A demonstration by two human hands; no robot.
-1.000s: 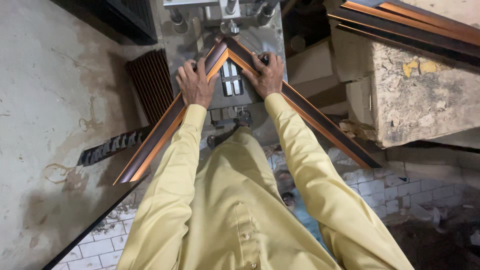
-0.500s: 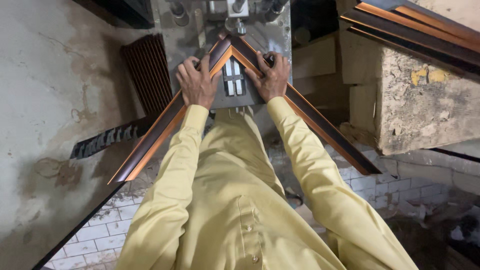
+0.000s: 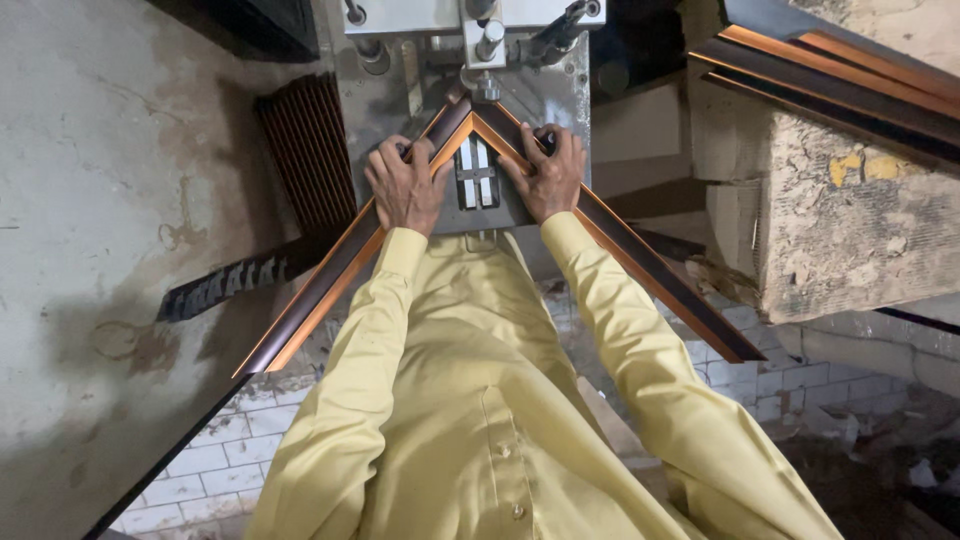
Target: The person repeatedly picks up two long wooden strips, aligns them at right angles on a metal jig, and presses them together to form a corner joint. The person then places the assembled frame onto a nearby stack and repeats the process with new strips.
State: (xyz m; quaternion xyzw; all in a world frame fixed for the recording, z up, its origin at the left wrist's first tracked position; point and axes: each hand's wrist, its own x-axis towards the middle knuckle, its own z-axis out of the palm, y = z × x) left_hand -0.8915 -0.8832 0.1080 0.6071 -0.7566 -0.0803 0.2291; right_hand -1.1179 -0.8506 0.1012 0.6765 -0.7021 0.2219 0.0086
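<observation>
Little has shifted since the earlier frame: the left hand [image 3: 405,187] and right hand [image 3: 545,177] still clamp the two mitred frame mouldings [image 3: 330,285], whose corner meets between them under the joining machine [image 3: 480,45]

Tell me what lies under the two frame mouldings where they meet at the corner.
A grey metal machine plate with a slotted block inside the corner. The left hand and right hand cover the plate beside the joint.
</observation>
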